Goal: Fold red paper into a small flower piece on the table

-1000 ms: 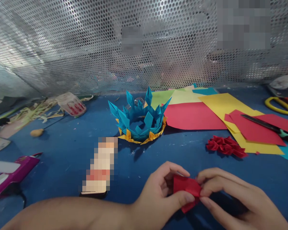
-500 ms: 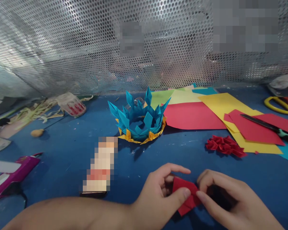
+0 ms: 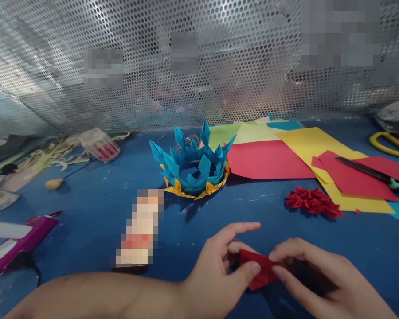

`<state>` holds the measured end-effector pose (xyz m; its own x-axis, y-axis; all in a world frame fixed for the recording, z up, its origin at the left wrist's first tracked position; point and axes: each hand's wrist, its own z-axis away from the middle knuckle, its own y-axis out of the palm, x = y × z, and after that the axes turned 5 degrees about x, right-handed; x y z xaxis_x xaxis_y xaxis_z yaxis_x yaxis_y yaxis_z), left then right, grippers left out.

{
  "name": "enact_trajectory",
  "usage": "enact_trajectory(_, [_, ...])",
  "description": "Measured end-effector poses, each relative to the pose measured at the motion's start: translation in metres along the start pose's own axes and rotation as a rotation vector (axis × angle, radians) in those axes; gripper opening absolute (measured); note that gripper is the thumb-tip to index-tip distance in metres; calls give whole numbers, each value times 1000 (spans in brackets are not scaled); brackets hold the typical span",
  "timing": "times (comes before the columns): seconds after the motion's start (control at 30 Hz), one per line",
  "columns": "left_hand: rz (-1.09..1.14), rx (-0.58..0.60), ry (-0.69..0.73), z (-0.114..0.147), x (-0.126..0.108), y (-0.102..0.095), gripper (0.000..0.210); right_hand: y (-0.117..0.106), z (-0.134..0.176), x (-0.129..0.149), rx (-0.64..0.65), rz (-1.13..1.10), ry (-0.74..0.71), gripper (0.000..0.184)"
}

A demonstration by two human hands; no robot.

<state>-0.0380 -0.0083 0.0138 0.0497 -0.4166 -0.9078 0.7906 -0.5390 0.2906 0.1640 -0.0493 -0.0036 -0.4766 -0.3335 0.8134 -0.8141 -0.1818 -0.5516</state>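
A small folded piece of red paper [image 3: 260, 275] is held between both hands, low and right of centre. My left hand [image 3: 223, 270] grips its left side, thumb on top and index finger stretched out beyond it. On the right, my right hand [image 3: 314, 272] pinches the paper's edge between thumb and fingertips. Beyond the hands lies a cluster of red folded paper pieces [image 3: 312, 202]. A blue paper crown [image 3: 188, 170] with a yellow folded base stands upright at the table's middle.
Sheets of red paper [image 3: 269, 161] and yellow paper [image 3: 306, 137] lie at the right, with dark-bladed scissors [image 3: 365, 170] on them. Yellow-handled scissors [image 3: 384, 144] rest at the far right. A blurred-out phone, a purple device [image 3: 33, 239] and a clear cup [image 3: 101, 144] are at the left.
The red paper has tilted and looks shallower, its lower corner drawn up. My left index finger has lifted slightly, and my right fingers have shifted along the paper's edge.
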Motion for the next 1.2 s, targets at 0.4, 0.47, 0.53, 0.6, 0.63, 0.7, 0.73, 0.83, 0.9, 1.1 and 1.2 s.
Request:
enact_trajectory(0.4, [113,18,2,-3,1,-3,31,-3,-13,8,-74,216,-272,21])
enact_trajectory(0.47, [113,14,-1,-3,-1,-3,29,-1,-13,5,-84,241,-286,18])
enact_trajectory(0.53, [112,19,-1,-3,-1,-3,29,0,-11,0,-93,238,-281,18])
enact_trajectory(0.6, [114,25,-3,-3,1,-4,28,1,-8,-4,-93,240,-280,17])
enact_trajectory(0.63, [117,32,-4,-3,3,-4,29,2,-7,-5,-85,245,-285,16])
enact_trajectory(0.7, [122,43,-10,-4,4,-4,30,2,-5,-7,-82,250,-295,14])
enact_trajectory(0.73, [123,47,-13,-4,4,-4,32,1,-5,-7,-78,251,-301,13])
enact_trajectory(0.83, [127,50,-21,-5,3,-5,34,1,-4,-6,-73,248,-324,11])
enact_trajectory(0.9, [129,53,-20,-5,2,-6,34,0,-4,-7,-73,246,-328,10])
enact_trajectory(1.1, [129,65,-22,-4,4,-5,34,-2,-7,-3,-81,215,-285,6])
enact_trajectory(1.2, [97,74,-24,-2,4,-5,35,-3,-9,4,-104,204,-262,12])
